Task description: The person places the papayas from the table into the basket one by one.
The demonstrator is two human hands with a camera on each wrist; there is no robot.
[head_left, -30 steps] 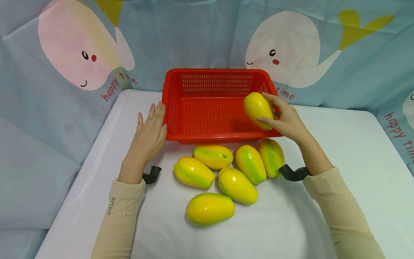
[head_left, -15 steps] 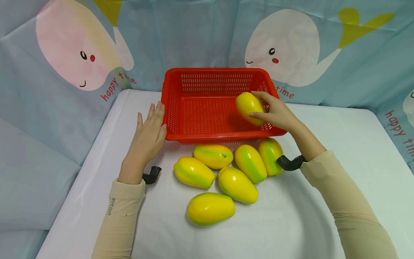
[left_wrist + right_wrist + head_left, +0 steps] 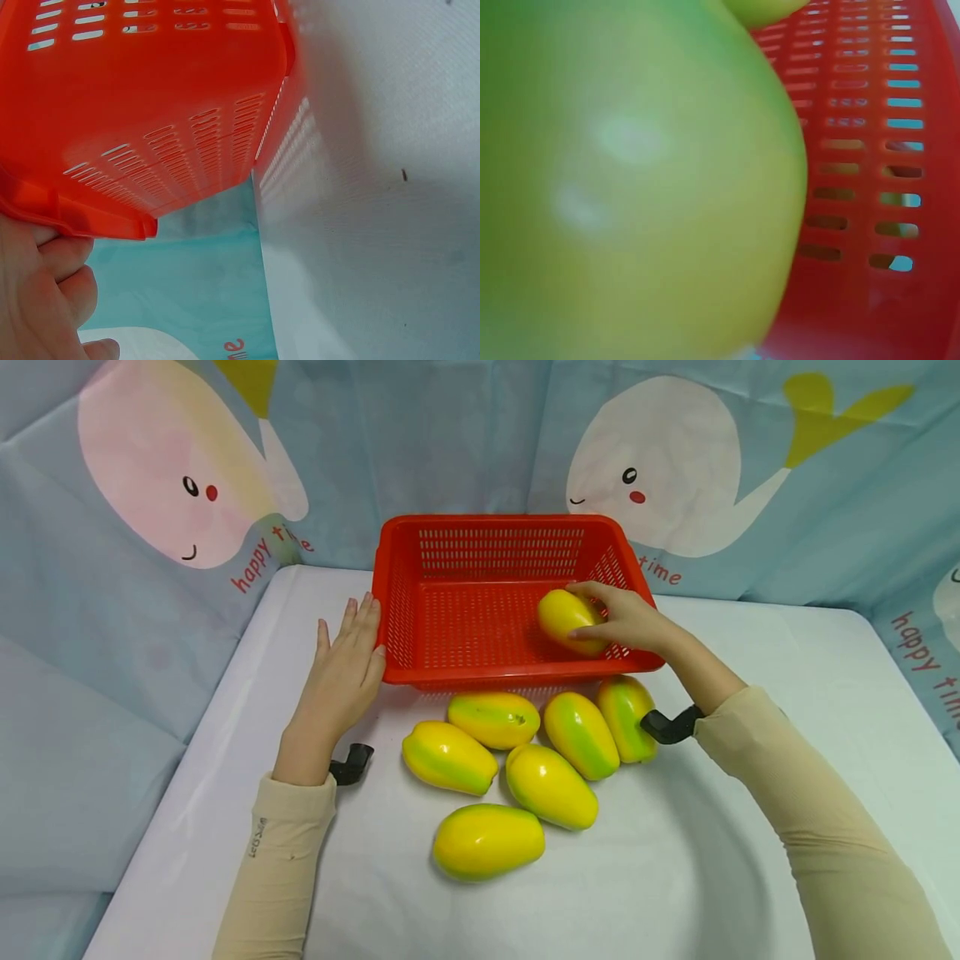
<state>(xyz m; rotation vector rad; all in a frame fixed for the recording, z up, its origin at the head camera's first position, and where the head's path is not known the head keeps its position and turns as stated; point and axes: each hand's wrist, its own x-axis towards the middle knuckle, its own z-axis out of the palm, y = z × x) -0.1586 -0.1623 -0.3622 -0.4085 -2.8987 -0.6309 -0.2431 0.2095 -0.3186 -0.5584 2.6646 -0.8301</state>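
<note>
In the head view my right hand (image 3: 626,620) grips a yellow papaya (image 3: 564,617) between thumb and fingers, low inside the right part of the red plastic basket (image 3: 517,675). My left hand (image 3: 341,668) lies with straight fingers along the basket's left rim. From the left wrist view, the fingers (image 3: 64,259) touch the underside of that rim. Several more yellow-green papayas lie on the table in front of the basket, among them one (image 3: 489,842) nearest me. A papaya's glossy skin (image 3: 652,172) fills much of the right wrist view, hiding the right hand there.
The basket has slotted walls (image 3: 847,135). A white cloth (image 3: 600,893) covers the table. Behind it hangs a blue curtain (image 3: 450,435) with printed whales. Papayas (image 3: 627,718) lie close below the right wrist, near the basket's front side.
My right hand has moved left and down into the basket with the papaya. My left hand has stayed at the left rim, and the papayas on the table lie much as before.
</note>
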